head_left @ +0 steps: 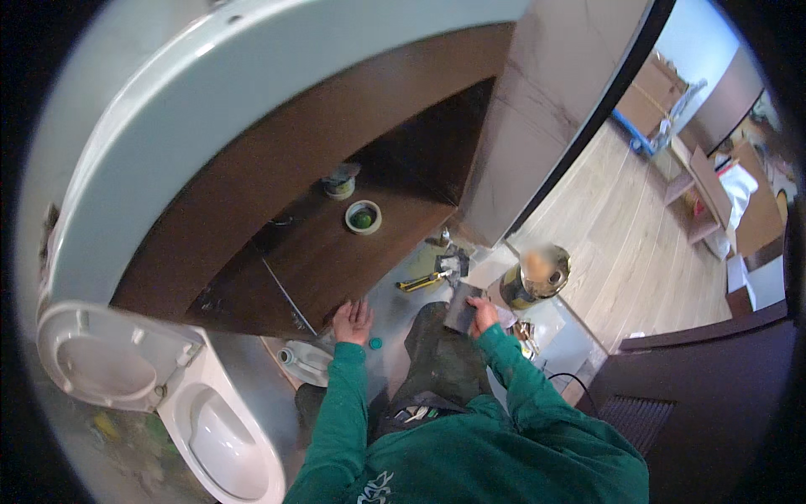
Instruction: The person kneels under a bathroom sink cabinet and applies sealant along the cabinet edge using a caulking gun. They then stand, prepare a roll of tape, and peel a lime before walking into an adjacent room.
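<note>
Noted a flat, dark grey, rectangular block [461, 308] pinched at its right edge by the right hand [484, 317], with long axis running roughly away from the body, well right of the empty, loosely spread left hand [353, 322] beside a smooth brown panel [344, 267].

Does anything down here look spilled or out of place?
A green cap lies loose on the floor near the left hand, odd because it's closing nothing; whether it fits the white jug, I can't tell. A yellow-black knife also lies there, where it might get knelt on. No spill stands out.
</note>
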Demonstrator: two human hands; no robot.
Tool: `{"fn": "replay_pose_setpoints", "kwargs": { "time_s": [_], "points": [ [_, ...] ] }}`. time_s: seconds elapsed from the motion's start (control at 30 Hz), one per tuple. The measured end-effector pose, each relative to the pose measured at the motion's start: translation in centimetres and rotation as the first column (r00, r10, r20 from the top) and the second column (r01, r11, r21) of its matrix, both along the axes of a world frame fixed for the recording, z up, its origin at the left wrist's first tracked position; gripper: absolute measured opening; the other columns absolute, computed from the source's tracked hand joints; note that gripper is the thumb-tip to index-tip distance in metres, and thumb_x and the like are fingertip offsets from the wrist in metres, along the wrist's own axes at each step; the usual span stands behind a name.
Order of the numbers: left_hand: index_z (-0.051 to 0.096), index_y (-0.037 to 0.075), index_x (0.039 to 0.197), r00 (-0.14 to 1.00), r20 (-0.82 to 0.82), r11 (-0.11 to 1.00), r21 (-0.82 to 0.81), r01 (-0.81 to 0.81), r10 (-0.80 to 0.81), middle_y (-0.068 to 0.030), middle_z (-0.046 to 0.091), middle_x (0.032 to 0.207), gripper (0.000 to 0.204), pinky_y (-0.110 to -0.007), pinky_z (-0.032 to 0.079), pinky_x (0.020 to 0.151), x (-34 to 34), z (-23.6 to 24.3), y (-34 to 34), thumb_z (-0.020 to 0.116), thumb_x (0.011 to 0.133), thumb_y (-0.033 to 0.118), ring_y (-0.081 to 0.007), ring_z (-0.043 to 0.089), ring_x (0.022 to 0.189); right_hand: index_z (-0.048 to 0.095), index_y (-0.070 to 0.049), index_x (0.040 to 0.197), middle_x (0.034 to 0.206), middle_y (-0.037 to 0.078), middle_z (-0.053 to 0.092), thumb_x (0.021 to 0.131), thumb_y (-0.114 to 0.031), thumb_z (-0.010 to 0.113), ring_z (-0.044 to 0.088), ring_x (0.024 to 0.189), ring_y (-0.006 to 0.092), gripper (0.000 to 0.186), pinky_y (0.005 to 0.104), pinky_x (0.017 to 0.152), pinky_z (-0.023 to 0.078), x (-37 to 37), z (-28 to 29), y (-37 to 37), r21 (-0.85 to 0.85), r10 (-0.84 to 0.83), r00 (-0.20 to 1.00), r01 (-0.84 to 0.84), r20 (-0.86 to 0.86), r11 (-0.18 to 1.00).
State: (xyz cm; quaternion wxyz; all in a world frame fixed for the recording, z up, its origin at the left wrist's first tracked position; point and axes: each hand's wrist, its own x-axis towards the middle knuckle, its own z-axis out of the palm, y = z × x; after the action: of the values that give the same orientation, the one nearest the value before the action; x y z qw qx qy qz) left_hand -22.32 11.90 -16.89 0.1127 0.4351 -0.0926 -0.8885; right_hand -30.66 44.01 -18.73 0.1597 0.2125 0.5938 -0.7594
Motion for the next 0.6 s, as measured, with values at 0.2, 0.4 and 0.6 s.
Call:
{"fn": "replay_pose_setpoints", "kwargs": {
  "time_s": [0.2, 0.4, 0.6],
  "points": [
    [0.054, 0.008, 0.114, 0.982, -0.006, 0.982, 0.005, 0.187, -0.187, -0.0066, 0.060, 0.116, 0.025, -0.043, 0.046, 0.091, -7.4, 0.5, 4.3, 0.059, 0.092, 0.018, -0.0202, 0.060, 0.106, 0.067, 0.003, 0.086, 0.099, 0.016, 0.066, 0.082, -0.023, 0.062, 0.061, 0.088, 0.0277, 0.027, 0.0389, 0.080, 0.046, -5.6, -6.2, -9.1, -0.030, -0.092, 0.996, 0.093, 0.011, 0.995],
    [0.059, 0.011, 0.103, 0.969, 0.058, 0.970, -0.002, 0.241, -0.241, -0.0036, 0.065, 0.100, 0.012, -0.037, 0.050, 0.076, -10.3, 0.6, 5.8, 0.060, 0.093, 0.018, -0.0168, 0.062, 0.092, 0.056, 0.002, 0.117, 0.107, 0.015, 0.062, 0.084, -0.019, 0.061, 0.059, 0.085, 0.0242, 0.039, 0.0370, 0.078, 0.046, -10.8, -8.2, -14.6, -0.177, -0.177, 0.975, 0.199, 0.134, 0.964],
    [0.061, 0.010, 0.102, 0.963, 0.144, 0.966, -0.090, 0.243, -0.229, -0.0034, 0.066, 0.099, 0.015, -0.032, 0.051, 0.071, -7.6, 0.1, 3.1, 0.063, 0.092, 0.021, -0.0123, 0.062, 0.080, 0.063, 0.000, 0.103, 0.096, 0.016, 0.065, 0.086, -0.019, 0.061, 0.062, 0.084, 0.0253, 0.026, 0.0396, 0.077, 0.046, -9.9, -6.1, -16.4, 0.240, -0.092, 0.995, 0.081, 0.033, 0.967]
  ]
}}
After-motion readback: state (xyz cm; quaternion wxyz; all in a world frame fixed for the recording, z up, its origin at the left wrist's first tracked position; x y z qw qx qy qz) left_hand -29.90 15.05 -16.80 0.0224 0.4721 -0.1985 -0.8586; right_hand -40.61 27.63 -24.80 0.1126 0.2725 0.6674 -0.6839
